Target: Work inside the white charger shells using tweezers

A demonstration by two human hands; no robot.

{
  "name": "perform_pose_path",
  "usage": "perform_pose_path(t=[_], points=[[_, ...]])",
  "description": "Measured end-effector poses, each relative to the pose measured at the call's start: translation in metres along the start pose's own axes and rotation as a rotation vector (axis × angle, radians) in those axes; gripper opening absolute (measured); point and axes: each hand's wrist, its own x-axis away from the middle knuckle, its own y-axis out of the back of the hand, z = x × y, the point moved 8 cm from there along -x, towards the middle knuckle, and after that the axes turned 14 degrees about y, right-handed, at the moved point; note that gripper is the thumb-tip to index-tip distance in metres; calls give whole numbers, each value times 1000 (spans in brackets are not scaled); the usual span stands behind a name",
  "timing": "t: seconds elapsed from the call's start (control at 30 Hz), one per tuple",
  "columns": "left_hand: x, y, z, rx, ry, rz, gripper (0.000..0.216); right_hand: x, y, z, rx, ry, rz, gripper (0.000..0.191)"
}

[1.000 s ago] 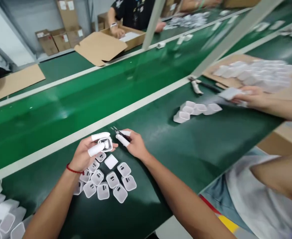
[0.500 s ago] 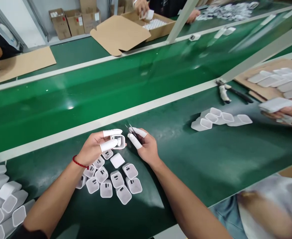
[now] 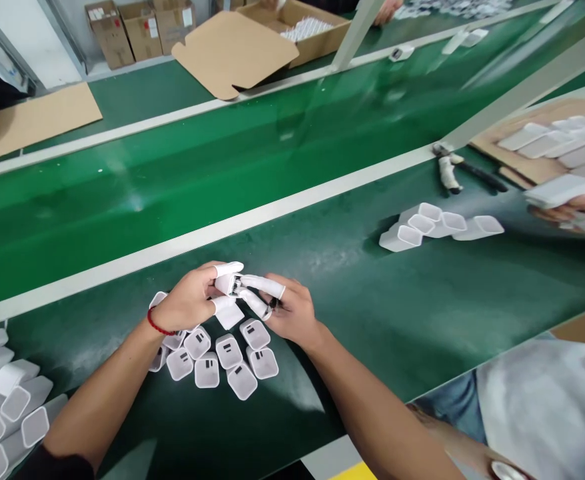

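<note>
Both hands meet over the dark green, matte bench (image 3: 422, 313), fingertips capped in smooth white rubber cots. Left hand (image 3: 192, 301) pinches a small white plastic shell (image 3: 228, 284), a rounded, glossy cube, between thumb and forefinger. Right hand (image 3: 292, 313) is closed around thin dark tweezers (image 3: 274, 303), its capped fingers touching the shell. Just below the hands lies a cluster of like shells (image 3: 222, 353), open faces up, each showing two dark slots. More white shells (image 3: 437, 227) lie well apart to the right.
</note>
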Motion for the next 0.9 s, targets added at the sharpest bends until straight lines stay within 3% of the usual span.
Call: perform_pose_path(t=[0.23, 0.33, 0.9], points=[[1, -1, -2, -293, -141, -82, 33, -1, -1, 3, 72, 21, 91, 19], [3, -3, -5, -340, -152, -72, 34, 1, -1, 5, 82, 26, 110, 18], [-2, 1, -4, -139, -28, 12, 52, -4, 16, 10, -80, 28, 38, 17]])
